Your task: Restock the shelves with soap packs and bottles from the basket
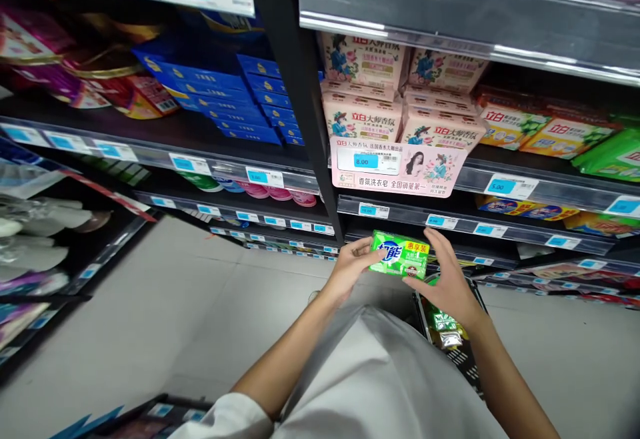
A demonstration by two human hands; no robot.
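A green pack of laundry soap (pixel 399 255) with a blue and white logo and a yellow corner label is held up in front of my body, its printed face towards me. My left hand (pixel 350 267) is closed on the pack's left end, thumb over the front. Around the right end my right hand (pixel 447 279) is open, thumb and fingers spread apart. Its thumb lies close to the lower right corner; whether it touches the pack I cannot tell. Below my right hand stands a black basket (pixel 477 292) with green packs inside.
Pink soap boxes (pixel 364 115) are stacked on the shelf ahead, behind a pink price sign (pixel 395 182). Orange soap packs (pixel 567 133) sit to their right. Blue boxes (pixel 215 95) fill the shelf left of a black upright (pixel 305 79). More shelving lines the far left.
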